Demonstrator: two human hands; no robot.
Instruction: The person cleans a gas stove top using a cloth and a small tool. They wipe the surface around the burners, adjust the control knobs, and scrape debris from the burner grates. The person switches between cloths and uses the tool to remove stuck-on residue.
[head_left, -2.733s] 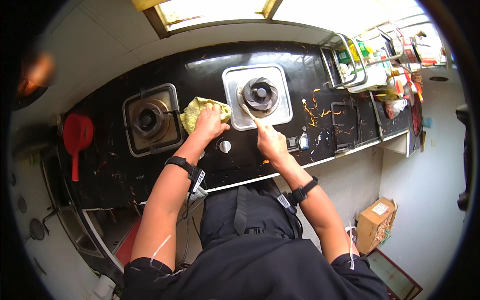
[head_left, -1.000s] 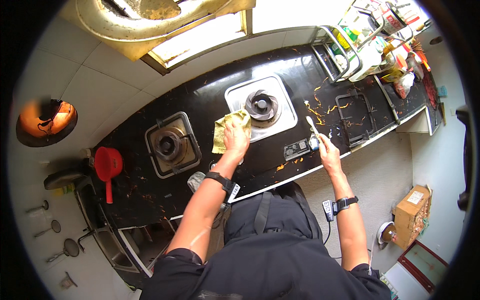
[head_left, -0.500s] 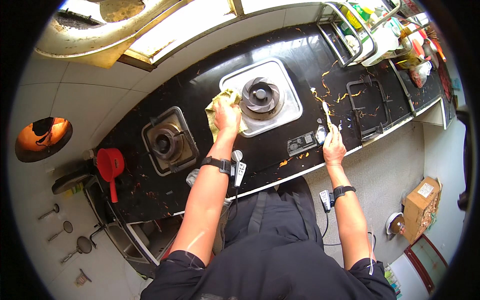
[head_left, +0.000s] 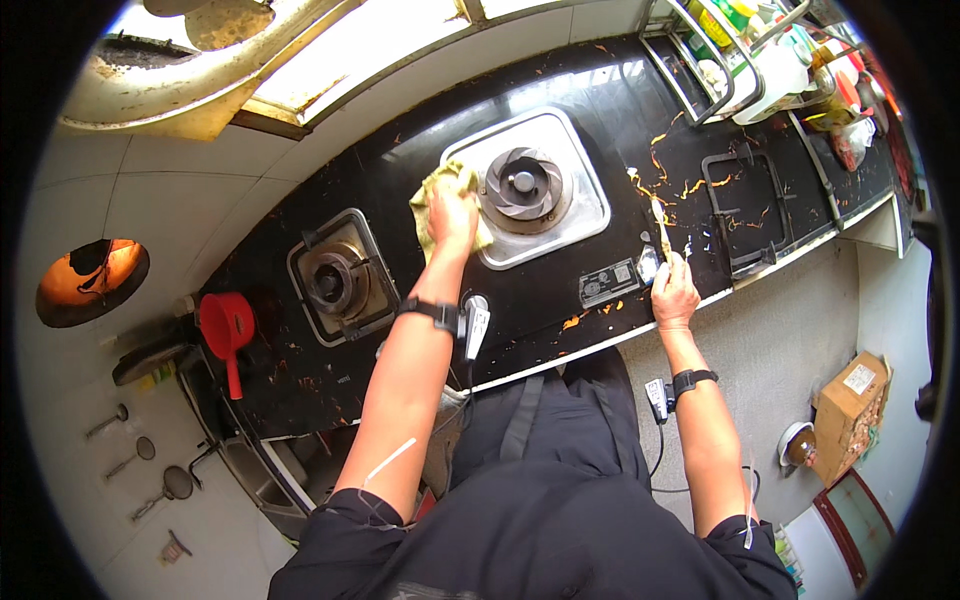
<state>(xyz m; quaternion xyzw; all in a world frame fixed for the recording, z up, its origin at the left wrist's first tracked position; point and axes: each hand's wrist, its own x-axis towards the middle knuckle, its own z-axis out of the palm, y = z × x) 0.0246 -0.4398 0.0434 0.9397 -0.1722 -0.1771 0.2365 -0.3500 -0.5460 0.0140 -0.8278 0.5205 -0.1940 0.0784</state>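
My left hand (head_left: 453,215) is closed on a yellow-green cloth (head_left: 423,212), pressing it against the left edge of the square metal tray (head_left: 592,208) around the larger gas burner (head_left: 523,182). The cloth bunches under my fingers and hangs over the tray's rim onto the black stovetop (head_left: 620,140). To the right, my right hand (head_left: 676,296) grips a slim stick-like tool (head_left: 661,226) with a pale tip, pointing away from me. Its exact kind is too small to make out. A small clear, shiny item (head_left: 648,264) lies beside that hand.
At left sit a smaller burner (head_left: 333,283) in its frame and a red dipper (head_left: 228,326). A loose black pan support (head_left: 712,200) lies at right. Behind it stands a metal rack (head_left: 690,75) with bottles. A cardboard box (head_left: 850,415) is on the floor at right.
My left hand has slid slightly farther away along the tray's left edge with the cloth. My right hand keeps its hold on the slim tool. The whole view has shifted a little.
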